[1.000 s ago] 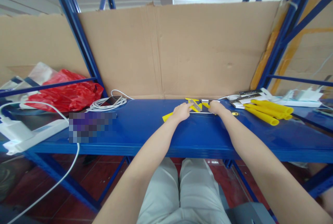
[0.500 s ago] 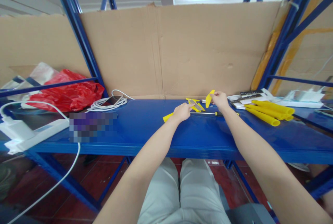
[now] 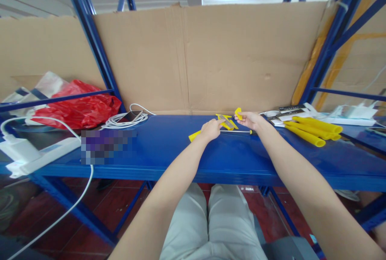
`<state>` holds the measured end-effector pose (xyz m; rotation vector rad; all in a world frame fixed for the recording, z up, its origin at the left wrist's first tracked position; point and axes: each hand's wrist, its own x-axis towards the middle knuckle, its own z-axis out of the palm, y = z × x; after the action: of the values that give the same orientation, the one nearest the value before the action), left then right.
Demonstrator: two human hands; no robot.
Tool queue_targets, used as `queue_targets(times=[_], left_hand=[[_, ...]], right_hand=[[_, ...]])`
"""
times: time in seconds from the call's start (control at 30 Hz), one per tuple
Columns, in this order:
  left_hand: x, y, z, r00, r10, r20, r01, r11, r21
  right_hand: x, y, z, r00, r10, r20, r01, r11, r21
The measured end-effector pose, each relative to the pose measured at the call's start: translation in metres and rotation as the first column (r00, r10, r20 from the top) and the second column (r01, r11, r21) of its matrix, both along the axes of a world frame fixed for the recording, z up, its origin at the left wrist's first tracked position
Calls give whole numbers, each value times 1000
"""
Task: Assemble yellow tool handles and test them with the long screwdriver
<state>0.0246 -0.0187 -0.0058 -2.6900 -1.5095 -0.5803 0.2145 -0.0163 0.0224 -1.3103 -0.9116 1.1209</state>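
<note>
My left hand [image 3: 211, 129] is closed on the near end of a flat yellow-and-grey part [image 3: 226, 122] lying on the blue tabletop [image 3: 169, 147]. From under that hand a yellow piece [image 3: 194, 135] sticks out to the left; its far end is hidden. My right hand [image 3: 249, 119] pinches a small flat yellow piece [image 3: 238, 112] just right of the yellow-and-grey part, slightly above the table. A long-shafted screwdriver [image 3: 237, 132] lies in front of both, its handle partly covered by my right wrist.
Several yellow tubes [image 3: 313, 129] and printed packets [image 3: 291, 112] lie on the right. On the left are a coiled white cable [image 3: 125, 120], a red plastic bag [image 3: 78, 105] and a power strip [image 3: 54, 155]. Cardboard [image 3: 241, 58] stands along the back between blue posts.
My right hand has moved left and slightly down, turning the small yellow piece and bringing it closer to the yellow-and-grey part. My left hand stays in place.
</note>
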Motion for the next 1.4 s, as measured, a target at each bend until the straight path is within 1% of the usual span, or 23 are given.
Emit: queue_targets(times=[0.07,0.17,0.27,0.37,0.43,0.57,0.8,1.03,1.17,1.4], left_hand=[[0,0,0,1000,1,-2,-1,1000,-1],[0,0,0,1000,7,-6,-7,1000,0],[1,0,0,1000,12,-8,-12,1000,-4],[1,0,0,1000,11,-3,-11,1000,-6],[1,-1,0,1000,8,0,-8,1000,-3],[1,0,0,1000,3,-4,-3,1000,-7],[3,2,-1,999,6,32,-5,999,-32],[4,1,-1,999,19,46,-17,999,-49],[4,-2,1,999,14,47,-11,999,-54],[2,-5,3,997,2,78,2,999,-51]], right_hand=[[1,1,-1,996,26,82,-28,999,23],[2,2,-3,982,46,182,-50,999,21],[1,2,-3,981,25,191,-26,1000,5],[-2,1,-3,974,2,225,-7,1000,19],[-5,1,-2,967,-5,254,-4,999,35],[-11,0,-3,966,-3,260,-12,998,58],[-21,-4,-7,935,-8,356,-21,997,78],[-34,-8,-10,915,-49,401,17,996,83],[-35,-6,-11,907,-63,416,33,996,79],[-31,-2,-13,880,-59,471,4,993,118]])
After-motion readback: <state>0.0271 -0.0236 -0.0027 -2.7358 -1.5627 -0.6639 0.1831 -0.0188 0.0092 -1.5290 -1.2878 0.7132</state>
